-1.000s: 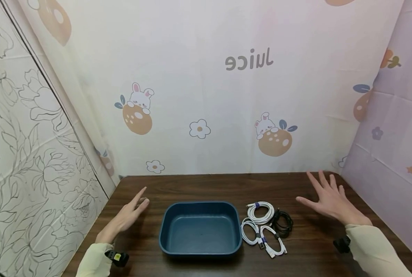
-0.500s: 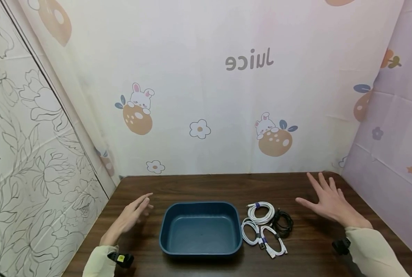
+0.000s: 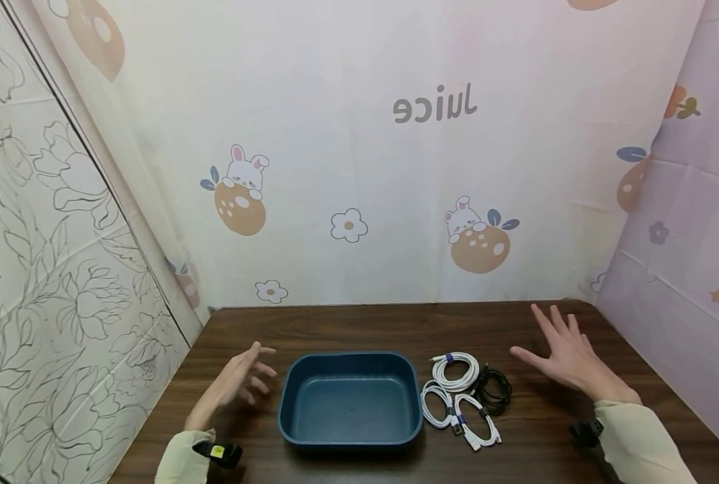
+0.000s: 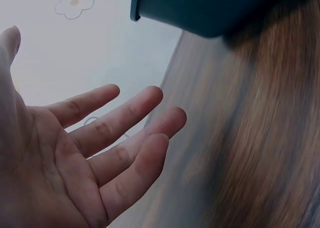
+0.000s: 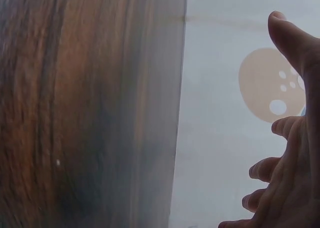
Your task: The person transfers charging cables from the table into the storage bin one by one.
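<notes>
A dark blue rectangular bin point(image 3: 350, 441) stands at the middle of the wooden table, with nothing inside it. My left hand point(image 3: 238, 378) is just left of the bin, apart from it, its fingers spread and loosely bent, holding nothing. Right of the bin lie coiled cables: a white cable point(image 3: 473, 370) at the back, two smaller white cables point(image 3: 437, 425) point(image 3: 479, 440) in front, and a black cable point(image 3: 507, 390). My right hand point(image 3: 571, 359) is to the right of the coils with fingers spread, touching none of them. In the left wrist view the palm shows bare.
The brown wooden table point(image 3: 359, 326) ends at a printed curtain point(image 3: 347, 168) behind. Another curtain point(image 3: 686, 235) borders the right side and a floral panel point(image 3: 63, 269) the left. Each sleeve bears a black wrist camera, the left camera point(image 3: 217, 454) and the right camera point(image 3: 586, 431).
My left hand has moved right, closer to the bin, and its fingers have turned and spread. My right hand has shifted slightly left. The bin and cables have stayed in place.
</notes>
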`<state>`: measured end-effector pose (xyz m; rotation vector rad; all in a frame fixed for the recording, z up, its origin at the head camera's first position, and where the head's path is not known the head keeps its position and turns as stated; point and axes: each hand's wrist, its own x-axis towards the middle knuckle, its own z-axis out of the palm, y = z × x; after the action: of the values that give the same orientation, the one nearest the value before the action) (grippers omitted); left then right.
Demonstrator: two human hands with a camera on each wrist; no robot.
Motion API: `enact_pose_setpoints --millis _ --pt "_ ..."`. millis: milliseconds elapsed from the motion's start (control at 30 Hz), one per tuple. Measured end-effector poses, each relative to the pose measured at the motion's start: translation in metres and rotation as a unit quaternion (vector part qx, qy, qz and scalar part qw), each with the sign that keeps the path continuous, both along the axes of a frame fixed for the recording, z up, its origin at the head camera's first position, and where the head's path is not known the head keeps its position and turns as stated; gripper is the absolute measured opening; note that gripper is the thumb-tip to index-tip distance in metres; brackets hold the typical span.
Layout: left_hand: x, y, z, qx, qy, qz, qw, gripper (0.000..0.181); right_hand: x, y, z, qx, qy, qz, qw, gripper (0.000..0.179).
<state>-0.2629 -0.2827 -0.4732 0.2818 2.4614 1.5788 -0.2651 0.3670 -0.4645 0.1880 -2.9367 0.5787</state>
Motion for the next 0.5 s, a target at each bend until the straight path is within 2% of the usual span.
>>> enact_pose_setpoints --millis 167,300,500 --pt "0.0009 0.0026 -0.0026 0.032 -0.035 -0.022 0.9986 0.082 0.0006 -0.0020 -0.0011 -0.003 0.000 0.001 1.0000 0.108" --pt "0.0031 0.0042 -0.0039 0.052 -0.072 -0.026 0.9958 0.091 0.0002 -0.0007 -0.0034 -0.001 0.003 0.000 1.0000 0.108" --pt "0.0040 0.0043 -0.0085 0.059 -0.106 -0.035 0.9919 0.094 0.0009 -0.0008 -0.0047 0.000 0.006 -0.003 1.0000 0.109"
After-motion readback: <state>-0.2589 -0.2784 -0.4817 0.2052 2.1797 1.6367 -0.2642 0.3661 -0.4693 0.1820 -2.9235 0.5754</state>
